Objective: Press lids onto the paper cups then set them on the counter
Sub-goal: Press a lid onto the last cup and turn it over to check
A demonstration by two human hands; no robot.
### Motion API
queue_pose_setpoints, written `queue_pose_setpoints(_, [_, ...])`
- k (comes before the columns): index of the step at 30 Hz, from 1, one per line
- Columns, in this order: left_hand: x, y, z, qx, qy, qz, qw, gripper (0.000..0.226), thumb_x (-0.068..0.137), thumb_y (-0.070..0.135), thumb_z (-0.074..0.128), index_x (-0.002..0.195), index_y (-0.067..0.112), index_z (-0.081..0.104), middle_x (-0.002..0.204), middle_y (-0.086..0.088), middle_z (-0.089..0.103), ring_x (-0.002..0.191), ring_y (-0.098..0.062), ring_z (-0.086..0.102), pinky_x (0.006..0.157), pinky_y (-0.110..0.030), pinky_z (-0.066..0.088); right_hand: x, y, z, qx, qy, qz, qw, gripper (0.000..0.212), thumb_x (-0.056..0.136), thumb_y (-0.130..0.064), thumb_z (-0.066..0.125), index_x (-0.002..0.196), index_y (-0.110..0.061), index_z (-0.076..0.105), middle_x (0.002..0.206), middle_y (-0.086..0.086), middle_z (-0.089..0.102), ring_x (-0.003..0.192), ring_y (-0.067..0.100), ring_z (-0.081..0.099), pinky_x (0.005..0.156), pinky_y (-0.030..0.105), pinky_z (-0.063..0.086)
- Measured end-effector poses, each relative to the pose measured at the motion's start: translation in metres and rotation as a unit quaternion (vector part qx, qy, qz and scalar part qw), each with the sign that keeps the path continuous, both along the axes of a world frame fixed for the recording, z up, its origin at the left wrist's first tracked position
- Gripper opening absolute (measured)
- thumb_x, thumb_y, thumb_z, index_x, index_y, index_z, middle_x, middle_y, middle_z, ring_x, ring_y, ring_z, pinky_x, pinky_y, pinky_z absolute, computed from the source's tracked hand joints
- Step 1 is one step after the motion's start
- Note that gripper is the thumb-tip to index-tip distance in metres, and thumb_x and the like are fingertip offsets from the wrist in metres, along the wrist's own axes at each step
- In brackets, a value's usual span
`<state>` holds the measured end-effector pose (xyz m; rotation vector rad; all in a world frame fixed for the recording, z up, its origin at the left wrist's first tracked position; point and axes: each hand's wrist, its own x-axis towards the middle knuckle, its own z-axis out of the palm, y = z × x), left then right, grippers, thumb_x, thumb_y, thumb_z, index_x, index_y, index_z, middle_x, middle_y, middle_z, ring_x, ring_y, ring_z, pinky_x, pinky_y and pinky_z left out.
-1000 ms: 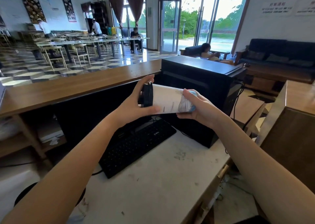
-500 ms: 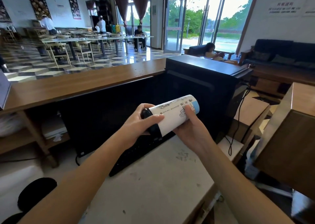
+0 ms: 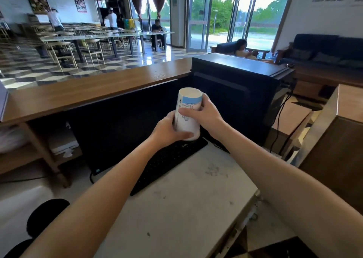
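Both hands are grasping one paper cup (image 3: 188, 116) above the keyboard (image 3: 169, 159): left hand (image 3: 170, 130) fingers wrapping its lower end, right hand (image 3: 205, 114) clasping its side. No lid is showing; the step in hand cannot be told. Setting it on the wooden counter (image 3: 94, 88) likely comes next.

Light: bright daylight through the tall glass doors (image 3: 220, 16), overexposed.
Glare: sheen on the checkered tiled floor (image 3: 121, 59) before those doors.
Shade: black monitor back (image 3: 121, 124) dim.
Blur: far-left dining tables smeared.
Distortion: edges bow outward.
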<state>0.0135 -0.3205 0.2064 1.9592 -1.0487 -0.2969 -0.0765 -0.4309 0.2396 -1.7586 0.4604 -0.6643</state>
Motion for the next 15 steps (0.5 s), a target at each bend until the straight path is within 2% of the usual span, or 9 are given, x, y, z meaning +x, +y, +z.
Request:
queue_pose_setpoints(2, [0.010, -0.013, -0.007, 0.010, 0.029, 0.016, 0.999, 0.085, 0.068, 0.028, 0.081, 0.138, 0.018, 0.035, 0.120, 0.003, 0.054, 0.106, -0.010, 0.050, 0.085, -0.023, 0.039, 0.011, -0.008, -0.001, -0.049, 0.029, 0.000, 0.998, 0.062, 0.067, -0.026, 0.083, 0.118, -0.019, 0.048, 0.114, 0.002, 0.063, 0.104, 0.019, 0.062, 0.088, 0.037, 0.055])
queue_pose_setpoints(4, [0.017, -0.025, -0.012, 0.017, 0.054, 0.023, 0.998, 0.086, 0.067, 0.027, 0.082, 0.138, 0.018, 0.034, 0.127, 0.000, 0.054, 0.115, -0.016, 0.051, 0.087, -0.026, 0.040, 0.019, -0.017, -0.003, -0.077, 0.055, -0.002, 0.995, 0.067, 0.067, -0.027, 0.084, 0.122, -0.016, 0.047, 0.116, 0.003, 0.061, 0.106, 0.019, 0.060, 0.090, 0.039, 0.054])
queue_pose_setpoints(10, [0.021, -0.048, -0.018, 0.041, 0.065, 0.046, 0.996, 0.084, 0.068, 0.026, 0.081, 0.138, 0.016, 0.034, 0.130, -0.005, 0.054, 0.119, -0.022, 0.052, 0.095, -0.034, 0.043, 0.026, -0.040, -0.002, -0.073, 0.116, 0.025, 0.990, 0.074, 0.069, -0.022, 0.082, 0.129, -0.014, 0.040, 0.120, 0.007, 0.056, 0.112, 0.022, 0.057, 0.092, 0.038, 0.052])
queue_pose_setpoints(12, [0.018, -0.051, -0.021, 0.049, 0.068, 0.054, 0.995, 0.082, 0.069, 0.027, 0.080, 0.136, 0.015, 0.035, 0.129, -0.005, 0.054, 0.118, -0.022, 0.053, 0.094, -0.034, 0.045, 0.027, -0.045, 0.000, -0.083, 0.147, 0.021, 0.985, 0.076, 0.071, -0.026, 0.081, 0.132, -0.014, 0.037, 0.122, 0.007, 0.056, 0.112, 0.022, 0.056, 0.093, 0.039, 0.051])
queue_pose_setpoints(15, [0.013, -0.052, -0.021, 0.054, 0.057, 0.060, 0.995, 0.075, 0.069, 0.027, 0.079, 0.131, 0.012, 0.039, 0.125, -0.005, 0.056, 0.114, -0.021, 0.054, 0.086, -0.028, 0.044, 0.029, -0.043, 0.006, -0.109, 0.168, -0.016, 0.980, 0.083, 0.073, -0.042, 0.076, 0.136, -0.013, 0.032, 0.123, 0.008, 0.053, 0.111, 0.024, 0.056, 0.089, 0.037, 0.052])
